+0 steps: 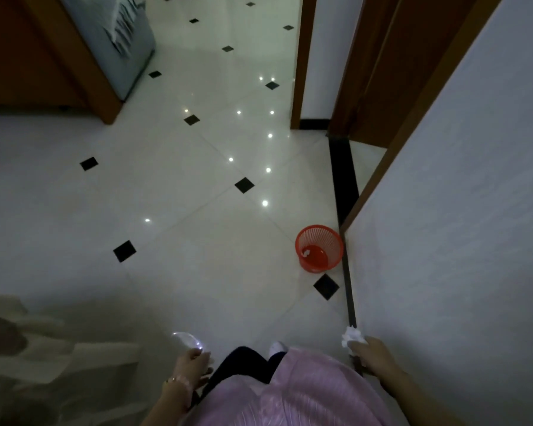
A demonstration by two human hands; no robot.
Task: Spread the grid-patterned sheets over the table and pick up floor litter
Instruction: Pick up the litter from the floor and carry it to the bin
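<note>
One tissue (353,336), right hand (374,355); wrapper (186,339), left hand (194,362); basket (326,238) beside wall (459,210) (floor (182,195) open)

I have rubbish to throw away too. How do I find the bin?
Look along the big white wall on the right, down to where it meets the shiny white tiled floor. The small round red plastic mesh basket stands there, with a scrap of white paper inside. It is the only red thing on the floor.
</note>
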